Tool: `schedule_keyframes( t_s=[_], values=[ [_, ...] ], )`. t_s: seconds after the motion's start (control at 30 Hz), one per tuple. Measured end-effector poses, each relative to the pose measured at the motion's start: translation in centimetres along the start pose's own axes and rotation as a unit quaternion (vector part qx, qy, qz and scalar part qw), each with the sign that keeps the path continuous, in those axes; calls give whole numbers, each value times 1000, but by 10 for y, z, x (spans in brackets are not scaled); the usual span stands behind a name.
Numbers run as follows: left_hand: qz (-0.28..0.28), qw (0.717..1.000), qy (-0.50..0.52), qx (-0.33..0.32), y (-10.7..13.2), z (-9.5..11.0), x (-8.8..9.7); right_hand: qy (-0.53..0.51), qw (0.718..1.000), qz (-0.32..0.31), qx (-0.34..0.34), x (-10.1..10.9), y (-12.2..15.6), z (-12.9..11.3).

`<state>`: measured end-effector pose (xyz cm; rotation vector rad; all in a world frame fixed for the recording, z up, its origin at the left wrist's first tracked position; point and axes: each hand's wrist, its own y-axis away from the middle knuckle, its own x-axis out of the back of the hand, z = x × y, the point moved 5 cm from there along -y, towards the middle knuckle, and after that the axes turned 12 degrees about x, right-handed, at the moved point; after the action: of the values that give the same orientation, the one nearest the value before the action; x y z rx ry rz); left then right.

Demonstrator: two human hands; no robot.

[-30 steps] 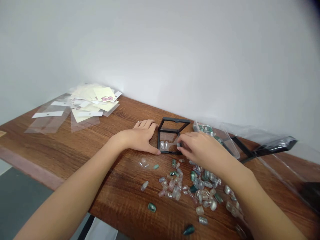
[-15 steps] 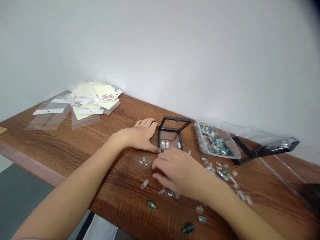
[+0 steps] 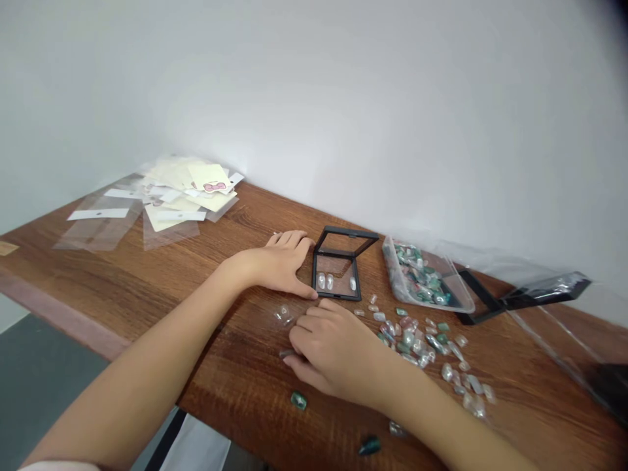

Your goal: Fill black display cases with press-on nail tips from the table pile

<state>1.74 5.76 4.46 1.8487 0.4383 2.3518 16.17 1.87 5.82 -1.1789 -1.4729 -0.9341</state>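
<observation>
My left hand [image 3: 279, 265] lies flat on the table with its fingers stretched out, its thumb at the near left corner of a small black-framed display case [image 3: 337, 296]. The case stands with its lid raised, and a few pale, shiny press-on nails [image 3: 325, 281] sit on its clear film. Nearer the table edge, my right hand [image 3: 333, 347] is closed, its thumb and index finger at a translucent press-on nail [image 3: 284, 353]. Left of that hand lie clear nails [image 3: 283, 314], one with a heart outline. A green nail [image 3: 298, 400] and a dark teal one [image 3: 369, 446] lie closer to me.
A clear plastic tub [image 3: 392, 271] of green and clear nails stands at the back right. Many loose nails [image 3: 417, 343] lie before it. A black frame [image 3: 471, 319] and clear plastic wrap [image 3: 554, 327] are further right. Cards and bags [image 3: 196, 190] are piled back left.
My right hand has moved slightly left and toward me, its fingertips now at the translucent nail that lay apart before. More loose nails show behind it. My left hand stays by the case.
</observation>
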Motion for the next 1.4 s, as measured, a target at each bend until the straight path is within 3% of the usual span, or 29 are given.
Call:
schedule_keyframes(
  t_s=[0.23,0.53,0.77,1.1,1.4],
  values=[
    [7,1000,1,-3,-1,-1,-1,-72,997,10,-1,6,3,4],
    [13,1000,3,-3,-2,-2,-1,41,999,23,21,-10,-7,-12],
    [15,1000,10,-6,-3,-3,-2,-66,997,-2,-42,9,6,8],
    [12,1000,11,-3,-2,-2,-1,-68,997,-42,19,4,5,11],
    [11,1000,10,-4,-1,-1,0,-117,992,-53,-6,15,9,9]
  ],
)
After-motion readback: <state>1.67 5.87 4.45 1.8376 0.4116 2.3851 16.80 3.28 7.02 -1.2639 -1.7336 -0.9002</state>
